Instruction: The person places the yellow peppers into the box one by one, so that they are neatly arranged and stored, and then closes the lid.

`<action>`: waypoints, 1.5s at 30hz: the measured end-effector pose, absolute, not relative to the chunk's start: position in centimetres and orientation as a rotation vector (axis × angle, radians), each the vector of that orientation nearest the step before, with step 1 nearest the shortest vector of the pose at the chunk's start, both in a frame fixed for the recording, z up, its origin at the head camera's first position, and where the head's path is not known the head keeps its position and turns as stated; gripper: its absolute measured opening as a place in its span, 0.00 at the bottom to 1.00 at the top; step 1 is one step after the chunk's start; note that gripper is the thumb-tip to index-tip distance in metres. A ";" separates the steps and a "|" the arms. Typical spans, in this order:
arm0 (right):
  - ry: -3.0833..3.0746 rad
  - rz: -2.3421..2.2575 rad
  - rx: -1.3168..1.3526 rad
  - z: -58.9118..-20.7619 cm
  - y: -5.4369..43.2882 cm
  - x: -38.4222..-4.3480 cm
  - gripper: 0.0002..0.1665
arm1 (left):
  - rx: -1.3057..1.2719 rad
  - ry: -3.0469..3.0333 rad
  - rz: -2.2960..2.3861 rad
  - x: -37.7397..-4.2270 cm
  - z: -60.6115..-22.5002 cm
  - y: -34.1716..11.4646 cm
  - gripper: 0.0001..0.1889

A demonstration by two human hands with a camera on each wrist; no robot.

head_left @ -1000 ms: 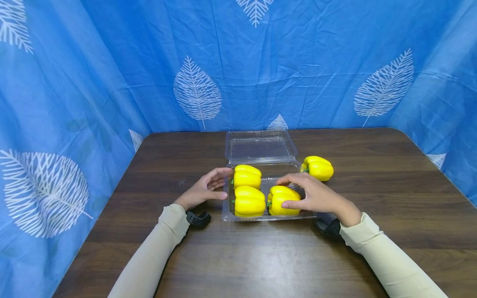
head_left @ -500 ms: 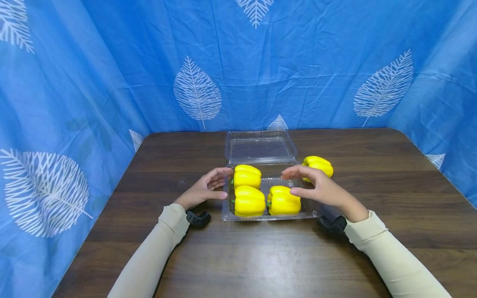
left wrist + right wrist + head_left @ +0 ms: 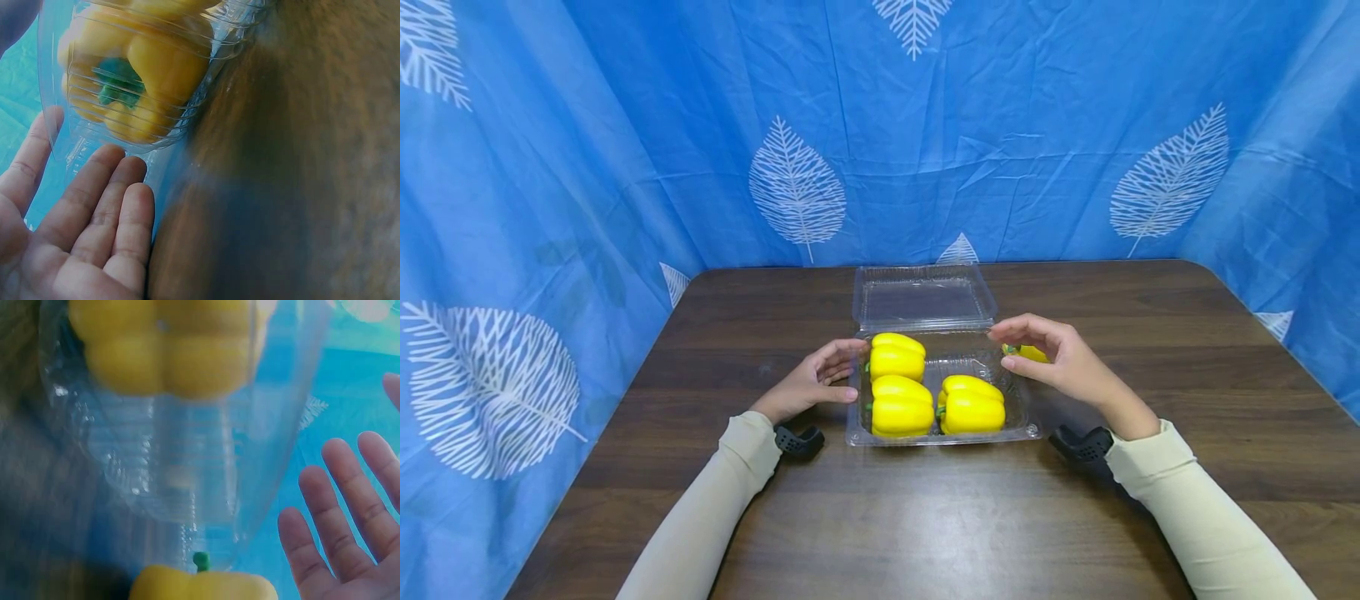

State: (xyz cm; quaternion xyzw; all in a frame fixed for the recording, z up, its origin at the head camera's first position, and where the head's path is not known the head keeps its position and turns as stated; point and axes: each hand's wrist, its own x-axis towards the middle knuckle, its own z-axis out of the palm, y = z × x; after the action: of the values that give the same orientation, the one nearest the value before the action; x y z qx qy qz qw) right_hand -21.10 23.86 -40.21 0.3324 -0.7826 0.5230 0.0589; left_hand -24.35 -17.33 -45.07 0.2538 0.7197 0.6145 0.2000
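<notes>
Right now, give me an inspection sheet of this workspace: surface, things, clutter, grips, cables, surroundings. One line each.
Surface: dark brown wood-grain table, light sheen at near centre.
Job's things: clear plastic rectangular container, its clear plastic lid open; three plump yellow bell peppers inside; fourth yellow bell pepper outside, beside the right wall, partly hidden in the head view.
Clutter: nothing seen.
Left grip: bare hand beside the container's left wall, fingers extended, contact unclear.
Right grip: bare hand near the fourth pepper, fingers apart, holding nothing.
Cables: nothing certain; dark edges along the cream fabric sleeves may be shadow.
Surroundings: blue fabric curtain with white leaf prints.
</notes>
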 end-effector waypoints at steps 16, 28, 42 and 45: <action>-2.273 1.589 0.834 -40.4 25.1 -21.5 0.20 | 0.708 2.014 1.724 -24.5 -45.4 -17.4 0.43; -2.352 1.397 0.453 -41.4 26.4 -22.4 0.20 | 0.704 1.994 1.731 -24.4 -45.2 -17.4 0.43; -2.554 1.615 0.419 -43.3 28.1 -23.1 0.36 | 0.705 2.001 1.726 -24.3 -45.1 -17.4 0.43; -2.531 1.673 0.453 -43.7 28.3 -23.3 0.37 | 0.701 2.008 1.721 -24.3 -45.1 -17.4 0.43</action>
State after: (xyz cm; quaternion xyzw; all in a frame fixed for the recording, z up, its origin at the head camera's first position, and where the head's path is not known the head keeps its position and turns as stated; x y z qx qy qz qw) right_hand -23.25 28.30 -43.73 0.1474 -0.8246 0.5449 0.0373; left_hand -24.30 -17.39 -45.08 0.2510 0.7189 0.6162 0.2012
